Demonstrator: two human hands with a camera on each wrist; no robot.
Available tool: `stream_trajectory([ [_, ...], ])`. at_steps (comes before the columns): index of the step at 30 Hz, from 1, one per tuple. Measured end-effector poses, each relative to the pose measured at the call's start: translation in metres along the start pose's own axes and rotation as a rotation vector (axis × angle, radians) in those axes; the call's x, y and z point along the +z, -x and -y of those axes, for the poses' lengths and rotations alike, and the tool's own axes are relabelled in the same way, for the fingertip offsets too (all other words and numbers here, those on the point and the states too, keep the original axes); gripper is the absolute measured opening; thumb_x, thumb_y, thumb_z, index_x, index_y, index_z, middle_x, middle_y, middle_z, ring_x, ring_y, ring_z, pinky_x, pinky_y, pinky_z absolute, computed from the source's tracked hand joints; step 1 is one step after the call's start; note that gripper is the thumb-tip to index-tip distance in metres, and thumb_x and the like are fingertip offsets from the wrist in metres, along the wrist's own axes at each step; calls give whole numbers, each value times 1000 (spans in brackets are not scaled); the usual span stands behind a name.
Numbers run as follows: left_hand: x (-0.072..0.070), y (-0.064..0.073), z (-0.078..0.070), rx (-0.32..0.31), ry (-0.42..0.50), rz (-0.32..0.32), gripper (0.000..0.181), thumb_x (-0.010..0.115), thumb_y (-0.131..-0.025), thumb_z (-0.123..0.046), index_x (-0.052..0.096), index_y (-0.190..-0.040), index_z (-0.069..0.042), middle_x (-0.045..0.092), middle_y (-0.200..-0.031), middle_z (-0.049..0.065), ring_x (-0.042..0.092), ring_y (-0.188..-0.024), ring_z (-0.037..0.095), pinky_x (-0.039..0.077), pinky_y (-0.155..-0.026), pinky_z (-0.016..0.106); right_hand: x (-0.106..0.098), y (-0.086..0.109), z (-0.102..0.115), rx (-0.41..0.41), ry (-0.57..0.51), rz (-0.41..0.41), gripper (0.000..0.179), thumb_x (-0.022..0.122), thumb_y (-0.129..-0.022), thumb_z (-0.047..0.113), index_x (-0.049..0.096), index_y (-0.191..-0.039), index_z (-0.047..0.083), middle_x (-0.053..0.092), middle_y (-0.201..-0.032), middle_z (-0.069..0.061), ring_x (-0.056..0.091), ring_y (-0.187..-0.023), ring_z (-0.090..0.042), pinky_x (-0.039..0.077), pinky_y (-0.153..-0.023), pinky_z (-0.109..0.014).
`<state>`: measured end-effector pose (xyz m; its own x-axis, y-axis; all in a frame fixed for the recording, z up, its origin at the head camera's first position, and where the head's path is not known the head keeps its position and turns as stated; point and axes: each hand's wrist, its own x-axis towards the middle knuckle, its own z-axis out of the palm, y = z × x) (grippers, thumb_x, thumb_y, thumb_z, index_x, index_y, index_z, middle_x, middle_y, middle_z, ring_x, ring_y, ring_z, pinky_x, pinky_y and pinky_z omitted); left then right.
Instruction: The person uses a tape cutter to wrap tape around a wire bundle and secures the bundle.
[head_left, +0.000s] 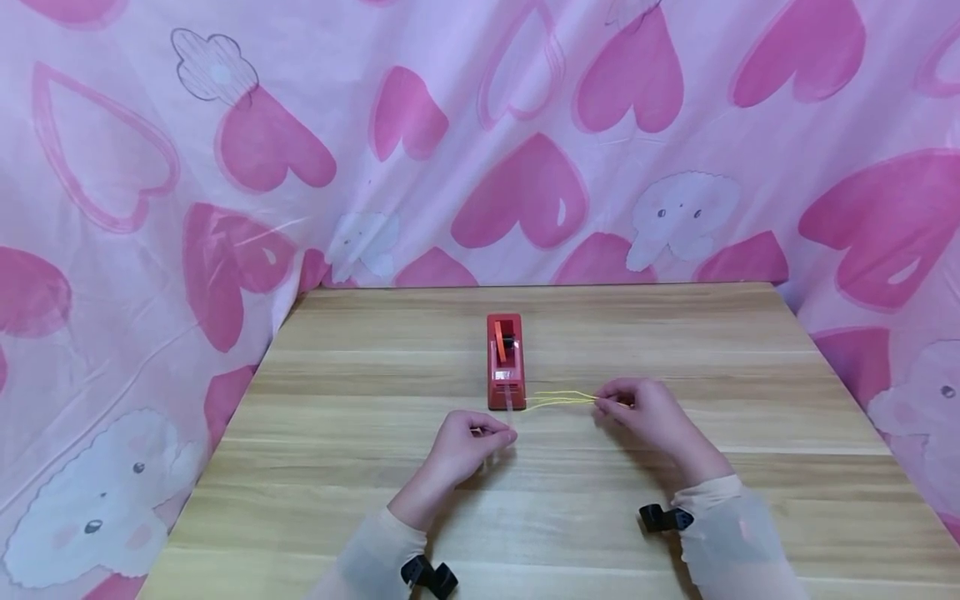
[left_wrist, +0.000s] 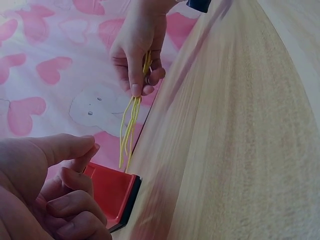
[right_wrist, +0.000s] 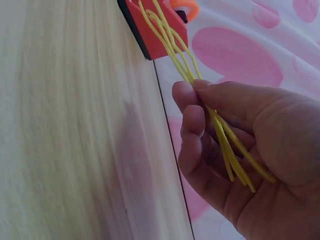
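A red tape dispenser [head_left: 492, 379] stands on the wooden table, with an orange roll core [head_left: 500, 340] inside it. From its front a clear strip of tape [head_left: 509, 397] runs down to my left hand [head_left: 467, 442], whose thumb and forefinger pinch the strip's end. My right hand [head_left: 648, 412] holds a small bundle of yellow cords [head_left: 558, 401] between thumb and fingertips. Their loose ends spread leftward beside the dispenser's front. In the right wrist view, the cords' other ends [right_wrist: 230, 155] stick out below the pinch across the palm of the right hand [right_wrist: 260, 135].
The wooden table [head_left: 345, 358] ends at a straight back edge in front of a pink heart-patterned cloth [head_left: 517, 192]. Cloth also hangs along both sides. A black wrist mount [head_left: 429, 577] sits on the left sleeve, another black mount [head_left: 665, 518] on the right.
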<state>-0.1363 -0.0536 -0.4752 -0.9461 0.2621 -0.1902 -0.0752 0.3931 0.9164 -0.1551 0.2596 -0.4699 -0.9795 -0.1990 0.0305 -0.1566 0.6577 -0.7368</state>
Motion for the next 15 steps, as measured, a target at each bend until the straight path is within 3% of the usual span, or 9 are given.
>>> stream_trajectory([
  [7, 1, 0, -2, -3, 0, 1, 13, 81, -90, -24, 82, -94, -12, 73, -84, 0, 55, -72, 15, 45, -59, 27, -6, 6, 7, 47, -69, 46, 15, 70, -99, 18, 77, -105, 6, 76, -89, -5, 66, -79, -11, 54, -69, -23],
  [15, 2, 0, -4, -7, -4, -2, 12, 81, -90, -25, 82, -95, -14, 74, -87, -1, 56, -75, 15, 47, -61, 27, 2, 3, 13, 18, -60, 76, 12, 74, -97, 17, 79, -103, 9, 76, -93, -2, 64, -79, -8, 54, -70, -22],
])
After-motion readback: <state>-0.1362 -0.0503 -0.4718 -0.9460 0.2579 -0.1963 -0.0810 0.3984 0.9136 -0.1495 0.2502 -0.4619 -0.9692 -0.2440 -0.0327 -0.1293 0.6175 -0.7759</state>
